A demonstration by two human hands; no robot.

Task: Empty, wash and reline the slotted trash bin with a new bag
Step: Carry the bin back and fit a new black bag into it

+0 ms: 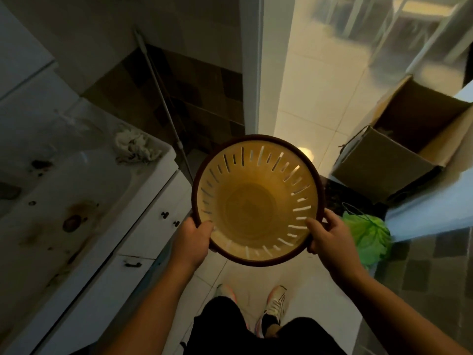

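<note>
I look straight down into the slotted trash bin (pixel 257 201), a round yellow-beige bin with a dark brown rim and narrow slits around its wall. It is held upright in the air above the tiled floor, and its inside holds nothing and has no bag. My left hand (pixel 194 239) grips the rim at the lower left, thumb inside the bin. My right hand (pixel 330 237) grips the rim at the lower right, thumb over the edge. A crumpled green plastic bag (pixel 366 234) lies on the floor just right of my right hand.
A stained white sink counter (pixel 64 201) with cabinet doors runs along the left, with a crumpled rag (pixel 133 146) on it. A mop handle (pixel 163 103) leans in the corner. A white door frame (pixel 256 73) stands ahead. An open cardboard box (pixel 399 144) sits at the right.
</note>
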